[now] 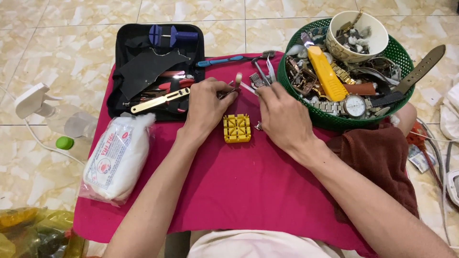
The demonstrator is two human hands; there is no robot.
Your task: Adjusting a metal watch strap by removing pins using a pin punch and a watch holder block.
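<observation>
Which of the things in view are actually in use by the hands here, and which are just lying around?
In use:
left hand gripping a small tool
right hand pinching a thin metal piece
yellow holder block, between the hands

Lying about:
black tool case
green basket of watches
white bowl
bag of cotton
spray bottle
blue toothbrush
brown cloth

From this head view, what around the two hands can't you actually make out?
- Left hand: the small tool it pinches is mostly hidden by its fingers; only a pale tip shows.
- Right hand: its fingers cover whatever it holds; a small metal piece at its edge is too small to identify.
- Black tool case: a dark flap hides some tools.
- Green basket: watches are piled up, lower ones hidden.
- White bowl: contents too small to identify.
</observation>
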